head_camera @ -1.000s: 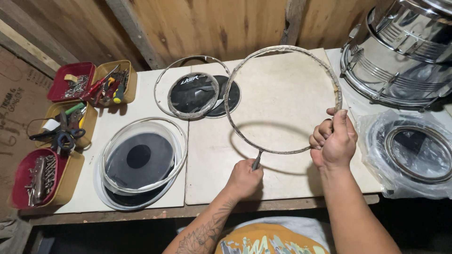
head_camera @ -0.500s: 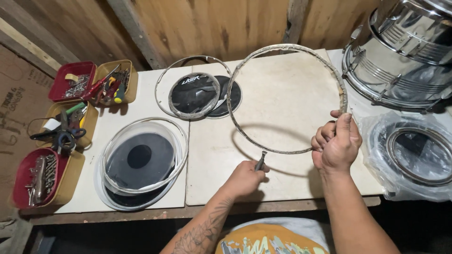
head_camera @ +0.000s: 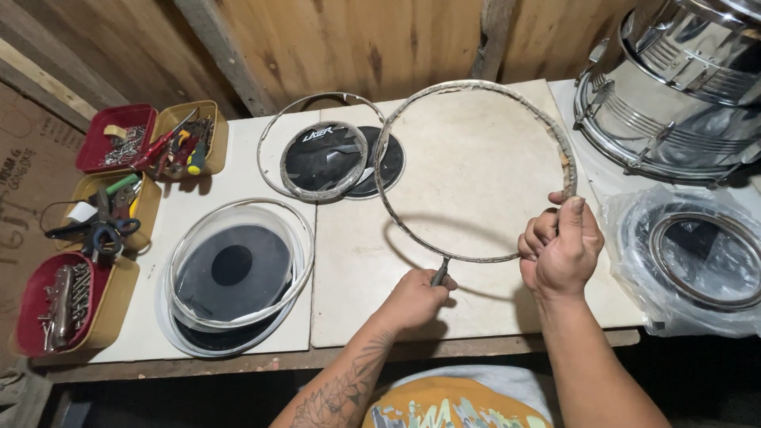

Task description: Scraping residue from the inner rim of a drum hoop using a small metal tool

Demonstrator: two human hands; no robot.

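Chrome drum shell [head_camera: 674,87] far right on white table [head_camera: 476,309]. Large metal hoop [head_camera: 396,214] held tilted above table centre, near edge low, far edge raised. Right hand [head_camera: 559,250] fingers curled shut round hoop's right rim; left hand [head_camera: 416,299] pinching small tool [head_camera: 440,272] against hoop's near edge, tool pointing up-right. Left hand nearer the contact point. Clear-rimmed drumhead [head_camera: 234,269] near left; plastic-wrapped drumhead [head_camera: 697,261] right. Red and yellow bins [head_camera: 119,143] with hardware far left; brown cardboard, dark print, beyond.

Metal drum hoop [head_camera: 507,103] in right hand [head_camera: 559,250], small tool [head_camera: 440,273] in left hand [head_camera: 416,299]
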